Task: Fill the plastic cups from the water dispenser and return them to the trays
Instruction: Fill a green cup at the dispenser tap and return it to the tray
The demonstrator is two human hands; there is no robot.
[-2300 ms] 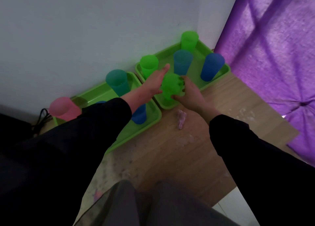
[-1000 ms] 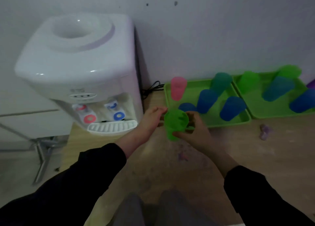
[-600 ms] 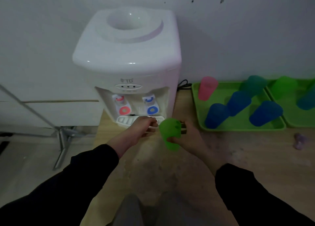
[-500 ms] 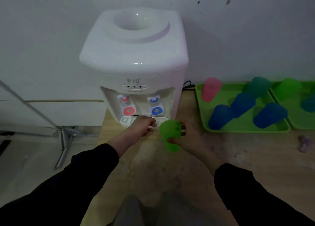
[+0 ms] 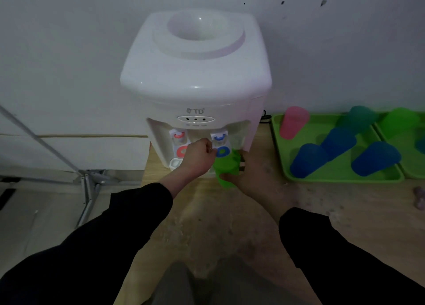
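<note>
A white water dispenser (image 5: 195, 79) stands on the wooden table against the wall. My right hand (image 5: 255, 175) grips a green plastic cup (image 5: 226, 169) and holds it under the blue tap (image 5: 221, 147). My left hand (image 5: 199, 156) is curled in front of the taps, its fingertips at the blue tap's lever. The red tap (image 5: 180, 147) is partly hidden behind that hand. To the right, a green tray (image 5: 276, 143) holds a pink cup (image 5: 293, 125), several blue cups (image 5: 308, 159) and a teal cup (image 5: 361, 118).
A second green tray (image 5: 386, 132) with a green cup (image 5: 401, 123) sits at the far right edge. A small purple scrap (image 5: 419, 200) lies on the table (image 5: 230, 224). A metal stand leg (image 5: 87, 182) is on the floor to the left.
The green cup left the right-hand tray and came to the dispenser in my right hand, now under the blue tap. My left hand rose from the drip tray to the blue lever.
</note>
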